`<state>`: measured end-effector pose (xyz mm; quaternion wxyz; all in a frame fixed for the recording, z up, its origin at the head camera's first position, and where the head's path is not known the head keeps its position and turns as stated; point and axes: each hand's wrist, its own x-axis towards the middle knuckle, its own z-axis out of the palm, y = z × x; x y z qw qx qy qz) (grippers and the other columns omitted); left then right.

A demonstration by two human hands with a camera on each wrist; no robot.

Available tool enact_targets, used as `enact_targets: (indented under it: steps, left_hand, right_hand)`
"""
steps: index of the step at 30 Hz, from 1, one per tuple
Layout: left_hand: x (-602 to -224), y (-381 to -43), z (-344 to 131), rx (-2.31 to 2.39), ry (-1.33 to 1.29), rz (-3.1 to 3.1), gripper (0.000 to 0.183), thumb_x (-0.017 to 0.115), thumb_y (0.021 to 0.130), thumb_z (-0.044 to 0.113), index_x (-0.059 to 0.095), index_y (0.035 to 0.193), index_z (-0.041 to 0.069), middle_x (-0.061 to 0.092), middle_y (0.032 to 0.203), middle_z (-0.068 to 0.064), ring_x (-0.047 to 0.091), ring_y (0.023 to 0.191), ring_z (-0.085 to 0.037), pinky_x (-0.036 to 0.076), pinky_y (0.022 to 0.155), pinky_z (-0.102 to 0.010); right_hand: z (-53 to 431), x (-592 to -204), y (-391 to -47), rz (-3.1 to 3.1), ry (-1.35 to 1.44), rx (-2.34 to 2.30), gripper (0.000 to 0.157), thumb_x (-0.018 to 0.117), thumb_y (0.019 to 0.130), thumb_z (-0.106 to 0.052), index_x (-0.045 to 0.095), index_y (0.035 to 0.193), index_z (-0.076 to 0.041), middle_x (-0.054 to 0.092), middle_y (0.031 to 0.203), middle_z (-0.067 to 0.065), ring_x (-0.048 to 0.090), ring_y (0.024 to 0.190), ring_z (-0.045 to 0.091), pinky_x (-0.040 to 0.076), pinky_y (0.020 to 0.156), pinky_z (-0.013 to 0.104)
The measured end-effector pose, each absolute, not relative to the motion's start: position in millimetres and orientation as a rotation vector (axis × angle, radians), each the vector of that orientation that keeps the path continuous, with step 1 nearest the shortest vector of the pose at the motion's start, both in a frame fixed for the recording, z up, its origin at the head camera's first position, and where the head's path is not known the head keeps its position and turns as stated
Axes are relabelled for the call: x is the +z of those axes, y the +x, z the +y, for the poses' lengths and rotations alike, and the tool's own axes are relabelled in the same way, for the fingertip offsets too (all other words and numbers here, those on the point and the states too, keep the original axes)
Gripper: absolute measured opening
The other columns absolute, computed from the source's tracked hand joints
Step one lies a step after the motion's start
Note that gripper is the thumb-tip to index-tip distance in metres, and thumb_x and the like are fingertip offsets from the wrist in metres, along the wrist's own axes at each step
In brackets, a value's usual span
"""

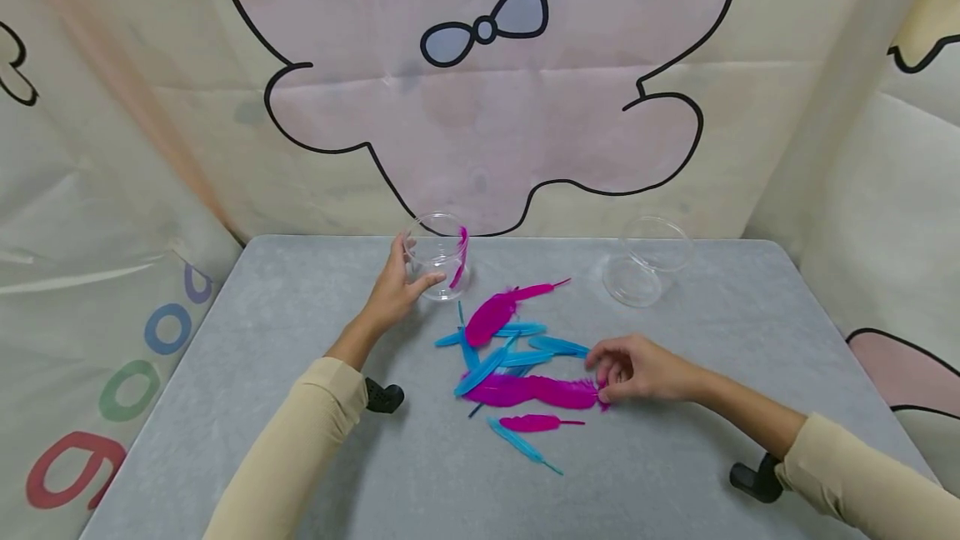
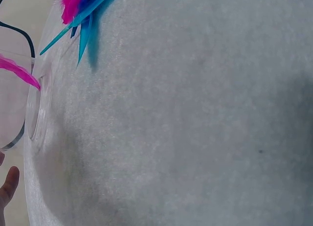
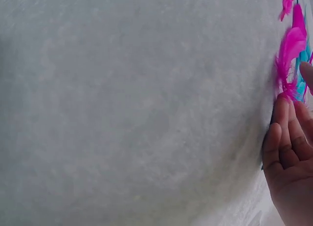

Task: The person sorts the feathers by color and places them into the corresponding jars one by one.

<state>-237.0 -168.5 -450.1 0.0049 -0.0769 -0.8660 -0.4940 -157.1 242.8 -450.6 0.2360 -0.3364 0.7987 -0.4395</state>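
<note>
A pink feather [image 1: 566, 392] is lying just below and right of the frame's centre, its ragged right end reaching the right hand [image 1: 648, 369]. That hand is curving its fingers about this end; whether it is actually pinching the feather I cannot tell. Blue feathers [image 1: 525, 359] are crossing one another just above, and another pink feather [image 1: 491, 319] is resting at the top of the heap. A small pink feather [image 1: 528, 422] and a blue one are lying below it.

Up and left of the heap, the left hand [image 1: 392, 286] is gripping a clear cup [image 1: 438, 261], its thumb showing across the front. A pink strand [image 1: 459, 257] is leaning inside, along the cup's right wall. A second clear cup [image 1: 633, 282] is standing right of centre, near the far edge of the grey table [image 1: 645, 482]. Behind, a pale backdrop [image 1: 570, 123] is filling the top of the frame, showing a blue bow [image 1: 517, 11].
</note>
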Motion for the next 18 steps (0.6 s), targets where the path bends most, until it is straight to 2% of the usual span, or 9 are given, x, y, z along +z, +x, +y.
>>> enact_targets:
  steps: [7,18]
  left_hand:
    - [-449.8,-236.0,-168.2,-1.553,-0.231,-2.713,0.096,0.071,0.092,0.039,0.006,0.158,0.011,0.027,0.16,-0.014,0.029,0.145,-0.035,0.027,0.115,-0.057]
    - [-449.0,-235.7,-167.4,-1.553,-0.235,-2.715,0.096,0.072,0.092,0.037,0.006,0.158,0.013,0.028,0.16,-0.014,0.029,0.144,-0.036,0.028,0.114,-0.058]
  right_hand:
    - [243.7,-454.9,-155.4,2.21,-0.953,-1.191,0.036,0.082,0.081,-0.012,0.065,0.11,0.0,0.069,0.083,0.005,0.062,0.072,0.013,0.051,0.062,0.023]
    - [241.4,-451.6,-154.9,2.175,-0.866,-1.21,0.032,0.078,0.084,-0.005,0.064,0.111,0.003,0.068,0.085,0.007,0.062,0.073,0.017,0.054,0.066,0.024]
